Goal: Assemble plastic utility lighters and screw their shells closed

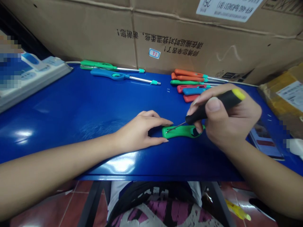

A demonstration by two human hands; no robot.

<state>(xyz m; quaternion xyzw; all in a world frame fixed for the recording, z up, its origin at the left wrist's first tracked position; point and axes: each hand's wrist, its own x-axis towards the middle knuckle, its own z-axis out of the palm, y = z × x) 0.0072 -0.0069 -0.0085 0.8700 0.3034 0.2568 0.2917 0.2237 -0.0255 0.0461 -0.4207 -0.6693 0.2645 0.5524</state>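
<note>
A green long-necked lighter [180,131] lies flat on the blue table, its left end between the thumb and index finger of my left hand [139,129]. My right hand [227,119] is closed around the black, yellow-ended handle of a screwdriver [213,107]. The screwdriver slants down to the left, and its thin tip meets the lighter's handle near the left end. The lighter's right end is hidden behind my right hand.
Along the back lie a green lighter [99,65], a blue lighter [109,74] and, to the right, a pile of several coloured lighters [189,77]. A large cardboard box [82,34] walls off the rear. A white power strip [54,71] sits left; a taped package [284,85] sits right.
</note>
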